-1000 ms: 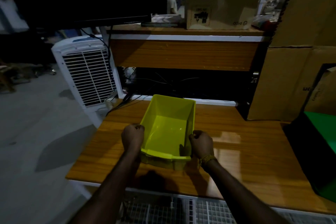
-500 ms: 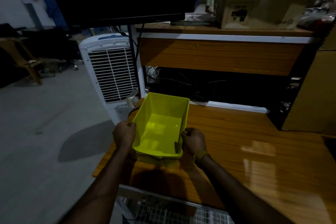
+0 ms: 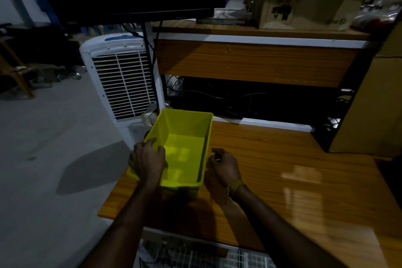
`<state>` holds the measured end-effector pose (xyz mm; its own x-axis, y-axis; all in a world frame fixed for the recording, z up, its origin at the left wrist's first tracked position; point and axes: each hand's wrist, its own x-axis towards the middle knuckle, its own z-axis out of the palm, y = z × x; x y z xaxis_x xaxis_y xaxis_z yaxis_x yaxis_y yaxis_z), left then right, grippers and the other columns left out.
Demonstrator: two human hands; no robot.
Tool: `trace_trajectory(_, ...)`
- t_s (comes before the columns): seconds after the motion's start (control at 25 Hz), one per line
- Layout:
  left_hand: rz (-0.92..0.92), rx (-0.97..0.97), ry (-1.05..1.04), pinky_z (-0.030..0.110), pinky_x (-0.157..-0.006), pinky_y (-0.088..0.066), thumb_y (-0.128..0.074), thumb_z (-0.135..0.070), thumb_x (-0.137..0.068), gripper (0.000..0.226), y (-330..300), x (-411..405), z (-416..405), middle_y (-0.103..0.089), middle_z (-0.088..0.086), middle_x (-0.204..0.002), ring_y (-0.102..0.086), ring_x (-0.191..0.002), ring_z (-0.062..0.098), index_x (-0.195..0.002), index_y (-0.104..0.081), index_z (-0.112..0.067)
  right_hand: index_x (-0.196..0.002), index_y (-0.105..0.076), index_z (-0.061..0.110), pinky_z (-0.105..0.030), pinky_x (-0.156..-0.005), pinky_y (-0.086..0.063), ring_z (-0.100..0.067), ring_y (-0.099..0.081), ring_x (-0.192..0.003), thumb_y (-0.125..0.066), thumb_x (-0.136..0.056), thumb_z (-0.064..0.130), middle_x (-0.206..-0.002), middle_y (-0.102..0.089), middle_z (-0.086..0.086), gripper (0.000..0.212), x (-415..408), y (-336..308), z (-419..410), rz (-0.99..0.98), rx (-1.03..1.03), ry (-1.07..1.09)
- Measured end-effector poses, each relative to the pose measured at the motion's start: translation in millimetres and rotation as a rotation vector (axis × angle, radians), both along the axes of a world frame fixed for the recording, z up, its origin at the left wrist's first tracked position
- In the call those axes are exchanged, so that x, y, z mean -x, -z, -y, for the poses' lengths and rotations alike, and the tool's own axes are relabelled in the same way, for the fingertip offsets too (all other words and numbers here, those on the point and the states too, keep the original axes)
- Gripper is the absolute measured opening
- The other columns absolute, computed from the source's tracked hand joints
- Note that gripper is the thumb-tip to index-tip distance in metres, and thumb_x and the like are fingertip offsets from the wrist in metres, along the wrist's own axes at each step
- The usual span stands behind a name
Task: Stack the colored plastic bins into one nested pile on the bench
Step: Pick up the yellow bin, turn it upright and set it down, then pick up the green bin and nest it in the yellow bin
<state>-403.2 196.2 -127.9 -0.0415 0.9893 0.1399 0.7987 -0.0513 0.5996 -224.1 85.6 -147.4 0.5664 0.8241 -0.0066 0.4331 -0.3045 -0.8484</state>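
Observation:
A yellow plastic bin sits empty on the wooden bench, at its left end, with its left side over the bench's left edge. My left hand lies over the bin's left rim with the fingers curled onto it. My right hand is just beside the bin's right wall, fingers loosely bent and apart, a yellow thread band on the wrist; whether it touches the wall I cannot tell. No other colored bin is in view.
A white air cooler stands on the floor left of the bench. A wooden shelf with a cardboard box rises behind the bench. Tall cardboard stands at the right. A wire grid lies below the front edge.
The view swung left, so the green bin at the right left the frame. The yellow bin moved toward the bench's left end. My right hand let go of its rim and opened.

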Motion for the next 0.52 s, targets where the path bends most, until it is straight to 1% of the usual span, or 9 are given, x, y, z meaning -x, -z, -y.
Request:
trace_trajectory(0.08,0.044,-0.116,0.137,0.048,-0.107,-0.035,-0.062,-0.026,-0.089,0.037,1,-35,19,-0.055,0.017,-0.13,-0.048,-0.124,0.038,-0.125,-0.065,-0.02,-0.137,-0.056,0.01,-0.033,-0.091,-0.052,-0.022,-0.064,-0.11,-0.059,-0.096,0.02,-0.127,-0.066,-0.011,0.042,-16,0,11,0.039,-0.014,0.016)
trace_trajectory(0.2,0.113,-0.2,0.341,0.045,-0.107,-0.037,-0.063,-0.022,-0.089,0.035,9,-99,54,-0.054,0.017,-0.132,-0.048,-0.126,0.036,-0.123,-0.066,-0.017,-0.138,-0.054,0.014,-0.026,-0.083,-0.05,-0.011,-0.06,-0.094,-0.06,-0.096,0.023,-0.128,-0.065,-0.009,0.044,-51,2,39,0.107,-0.009,0.068)
trace_trajectory(0.28,0.143,-0.181,0.438,0.042,-0.103,-0.04,-0.063,-0.025,-0.09,0.035,18,-143,77,-0.051,0.014,-0.135,-0.046,-0.128,0.033,-0.125,-0.064,-0.02,-0.138,-0.054,0.014,-0.025,-0.083,-0.05,-0.011,-0.06,-0.093,-0.06,-0.096,0.024,-0.129,-0.064,-0.009,0.043,-81,1,66,0.142,-0.001,0.123)
trace_trajectory(0.44,0.094,-0.086,0.556,0.036,-0.085,-0.052,-0.058,-0.037,-0.092,0.039,37,-234,131,-0.037,0.004,-0.146,-0.04,-0.132,0.027,-0.131,-0.053,-0.034,-0.137,-0.055,0.014,-0.032,-0.09,-0.054,-0.022,-0.064,-0.109,-0.059,-0.097,0.024,-0.133,-0.061,-0.011,0.042,-156,1,138,0.152,0.005,0.273)
trace_trajectory(0.52,0.08,-0.04,0.617,0.04,-0.083,-0.056,-0.057,-0.04,-0.092,0.042,41,-280,168,-0.033,0.0,-0.149,-0.04,-0.132,0.026,-0.133,-0.049,-0.038,-0.136,-0.056,0.014,-0.037,-0.092,-0.055,-0.023,-0.064,-0.11,-0.058,-0.096,0.026,-0.134,-0.06,-0.011,0.042,-197,-2,177,0.151,0.007,0.36)
